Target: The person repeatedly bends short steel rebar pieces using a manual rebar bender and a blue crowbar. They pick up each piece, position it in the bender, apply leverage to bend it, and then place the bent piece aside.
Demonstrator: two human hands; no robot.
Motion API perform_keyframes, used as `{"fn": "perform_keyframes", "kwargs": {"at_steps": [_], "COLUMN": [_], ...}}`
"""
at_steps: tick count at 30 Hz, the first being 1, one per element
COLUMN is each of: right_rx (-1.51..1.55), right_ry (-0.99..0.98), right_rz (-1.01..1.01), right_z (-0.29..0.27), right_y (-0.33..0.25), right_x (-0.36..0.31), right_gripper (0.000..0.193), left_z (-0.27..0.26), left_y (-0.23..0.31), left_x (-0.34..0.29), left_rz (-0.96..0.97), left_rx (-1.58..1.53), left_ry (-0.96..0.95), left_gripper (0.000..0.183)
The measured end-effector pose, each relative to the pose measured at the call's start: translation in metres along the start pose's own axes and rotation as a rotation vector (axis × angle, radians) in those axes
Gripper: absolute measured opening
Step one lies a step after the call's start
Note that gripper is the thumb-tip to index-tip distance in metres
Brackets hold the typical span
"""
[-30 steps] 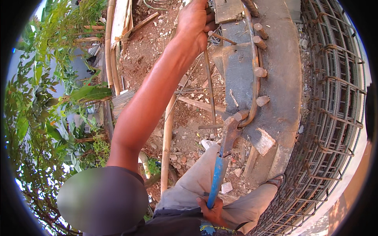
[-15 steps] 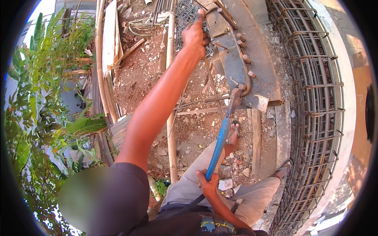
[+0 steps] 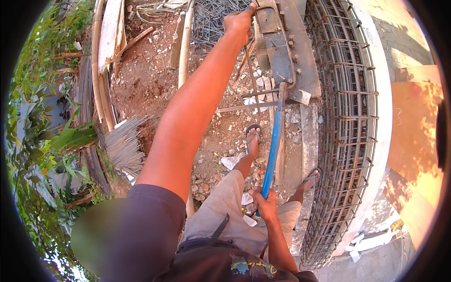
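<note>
My left hand (image 3: 238, 24) is closed round a thin steel rod at the far end of a dark metal bending plate (image 3: 307, 77). The rod (image 3: 285, 35) runs along pegs on the plate and curves round at its near end, its tail sticking out to the left. At that curve sits the rusty head of a bending lever (image 3: 271, 152) with a long blue handle. My right hand (image 3: 264, 204) grips the lower end of this handle, close to my body. What my left fingers cover of the rod is hidden.
A long rebar cage (image 3: 345, 117) lies along the right beside a pale wall edge. Many bent steel pieces (image 3: 213, 23) are heaped beyond my left hand. Bamboo poles (image 3: 186, 44), a bundle of thin rods (image 3: 123, 145), broken stones and plants lie to the left.
The blue handle has swung slightly to the right, with my right hand still on it. My left hand stays at the plate's far end. The view has shifted, and my left foot stands further left.
</note>
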State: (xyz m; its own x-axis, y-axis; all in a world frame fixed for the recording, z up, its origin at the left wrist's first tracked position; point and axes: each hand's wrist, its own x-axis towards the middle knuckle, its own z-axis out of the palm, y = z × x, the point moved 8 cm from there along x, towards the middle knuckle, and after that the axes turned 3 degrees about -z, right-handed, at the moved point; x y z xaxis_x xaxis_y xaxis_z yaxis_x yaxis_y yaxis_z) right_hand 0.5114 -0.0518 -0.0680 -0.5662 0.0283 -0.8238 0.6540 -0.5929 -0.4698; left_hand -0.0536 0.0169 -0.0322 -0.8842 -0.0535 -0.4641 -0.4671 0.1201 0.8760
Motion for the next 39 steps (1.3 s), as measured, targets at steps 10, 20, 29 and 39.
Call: {"fn": "perform_keyframes", "kwargs": {"at_steps": [10,20,29,39], "right_rx": [0.317,0.343,0.543,-0.094], "right_ry": [-0.007,-0.035,0.018,0.129], "right_rz": [0.004,-0.036,-0.077,-0.059], "right_z": [0.096,0.130,0.176,-0.017], "right_y": [0.036,0.050,0.035,0.027], "right_x": [0.033,0.063,0.084,-0.024], "right_gripper": [0.043,0.043,0.036,0.030], "left_z": [-0.006,0.000,-0.003,-0.017], "left_y": [-0.010,-0.019,-0.022,0.034], "left_x": [0.012,0.012,0.004,-0.026], "left_rz": [-0.010,0.056,0.073,-0.345], "left_rx": [-0.044,-0.082,-0.057,-0.246], "left_ry": [0.000,-0.025,-0.003,-0.422], "left_gripper": [0.045,0.042,0.050,0.031]}}
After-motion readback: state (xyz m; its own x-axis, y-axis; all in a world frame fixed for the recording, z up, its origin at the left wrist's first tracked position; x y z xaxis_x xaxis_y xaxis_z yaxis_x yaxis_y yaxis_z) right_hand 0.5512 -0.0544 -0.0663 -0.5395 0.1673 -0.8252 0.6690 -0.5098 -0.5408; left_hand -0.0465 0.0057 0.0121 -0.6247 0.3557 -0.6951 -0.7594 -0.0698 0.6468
